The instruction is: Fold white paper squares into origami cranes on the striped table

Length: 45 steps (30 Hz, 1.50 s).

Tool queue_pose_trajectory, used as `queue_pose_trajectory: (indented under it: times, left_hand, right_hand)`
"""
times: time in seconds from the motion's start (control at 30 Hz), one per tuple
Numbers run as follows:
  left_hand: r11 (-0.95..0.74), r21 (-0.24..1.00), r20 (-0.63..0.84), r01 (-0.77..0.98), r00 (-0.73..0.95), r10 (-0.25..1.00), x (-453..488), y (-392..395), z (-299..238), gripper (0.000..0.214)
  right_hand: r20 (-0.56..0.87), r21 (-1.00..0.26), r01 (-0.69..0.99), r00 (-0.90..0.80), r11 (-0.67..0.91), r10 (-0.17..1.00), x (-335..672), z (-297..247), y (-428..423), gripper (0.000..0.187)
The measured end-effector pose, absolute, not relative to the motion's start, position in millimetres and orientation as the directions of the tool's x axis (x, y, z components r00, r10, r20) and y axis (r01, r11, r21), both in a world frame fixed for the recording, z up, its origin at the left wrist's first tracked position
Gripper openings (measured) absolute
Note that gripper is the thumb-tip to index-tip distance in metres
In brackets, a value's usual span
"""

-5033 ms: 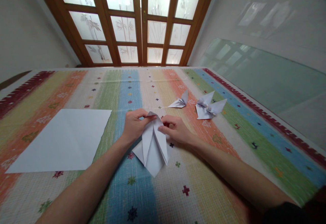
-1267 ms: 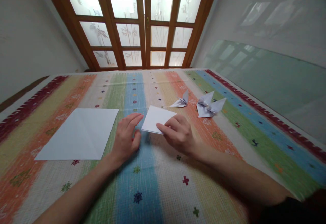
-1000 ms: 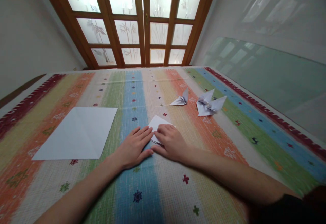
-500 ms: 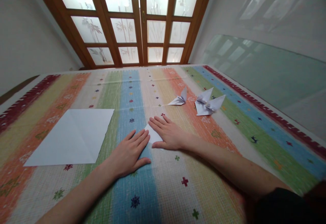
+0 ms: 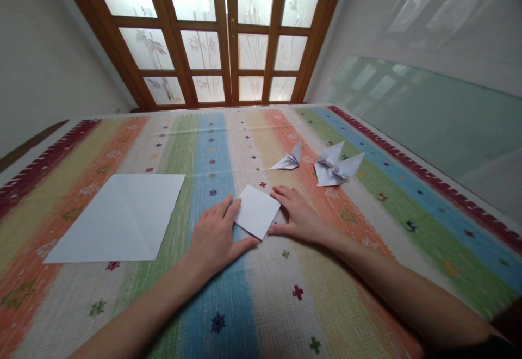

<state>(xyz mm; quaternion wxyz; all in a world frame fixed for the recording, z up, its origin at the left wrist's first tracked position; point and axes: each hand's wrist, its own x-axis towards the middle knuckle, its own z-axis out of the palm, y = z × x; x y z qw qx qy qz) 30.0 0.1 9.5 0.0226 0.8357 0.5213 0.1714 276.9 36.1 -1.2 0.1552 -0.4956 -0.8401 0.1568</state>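
Observation:
A small folded square of white paper (image 5: pixel 256 211) lies flat on the cloth, turned with a corner toward me. My left hand (image 5: pixel 214 234) rests at its left corner, fingers slightly bent and touching the edge, thumb spread out by the near corner. At the right corner is my right hand (image 5: pixel 299 215), its fingers and thumb apart on either side of that corner. Neither hand visibly pinches the paper. Behind my right hand sit a small folded paper piece with a raised wing (image 5: pixel 289 158) and a larger winged origami piece (image 5: pixel 337 166).
A large white paper sheet (image 5: pixel 118 220) with faint creases and a torn right edge lies to the left. The striped tablecloth (image 5: pixel 216 293) covers the table. Wooden glazed doors (image 5: pixel 228 49) stand beyond its far end, and a glass panel (image 5: pixel 428 103) is on the right.
Both hands were flat over the paper, covering most of it. They have moved apart to its sides, and the whole square shows. The other papers stay put.

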Motion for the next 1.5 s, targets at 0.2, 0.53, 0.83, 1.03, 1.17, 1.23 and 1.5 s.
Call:
queue_pose_trajectory:
  times: [0.2, 0.53, 0.83, 1.03, 1.17, 1.23, 1.5]
  left_hand:
    - [-0.383, 0.266, 0.255, 0.885, 0.318, 0.913, 44.2, 0.8, 4.8, 0.087]
    - [-0.633, 0.161, 0.335, 0.757, 0.561, 0.757, 33.0, 3.1, 5.4, 0.055]
    - [-0.807, -0.064, 0.446, 0.587, 0.741, 0.503, 19.7, 9.7, 1.7, 0.028]
    - [-0.706, 0.287, 0.430, 0.647, 0.572, 0.699, 11.6, 19.8, 3.9, 0.029]
    - [-0.597, 0.496, 0.351, 0.631, 0.483, 0.802, 8.4, 28.0, 6.0, 0.025]
    - [-0.554, 0.538, 0.322, 0.635, 0.453, 0.832, 7.6, 30.7, 6.6, 0.026]
    - [-0.739, 0.393, 0.413, 0.546, 0.614, 0.673, -0.3, 34.1, 2.1, 0.010]
  right_hand:
    - [0.231, -0.598, 0.678, -0.364, 0.427, 0.902, 269.8, 3.5, 29.4, 0.050]
    - [0.398, -0.461, 0.695, -0.393, 0.551, 0.829, 259.8, -0.2, 29.5, 0.033]
    - [0.369, -0.341, 0.505, -0.704, 0.793, 0.607, 266.2, 2.5, 21.2, 0.022]
    - [0.458, -0.291, 0.572, -0.620, 0.767, 0.637, 259.8, -2.2, 24.2, 0.015]
    - [0.439, -0.288, 0.617, -0.595, 0.733, 0.673, 259.2, -2.0, 22.8, 0.014]
    - [0.419, -0.287, 0.632, -0.593, 0.720, 0.688, 258.8, -0.8, 20.9, 0.012]
    - [0.381, -0.405, 0.578, -0.598, 0.708, 0.705, 265.7, 3.4, 19.9, 0.011]
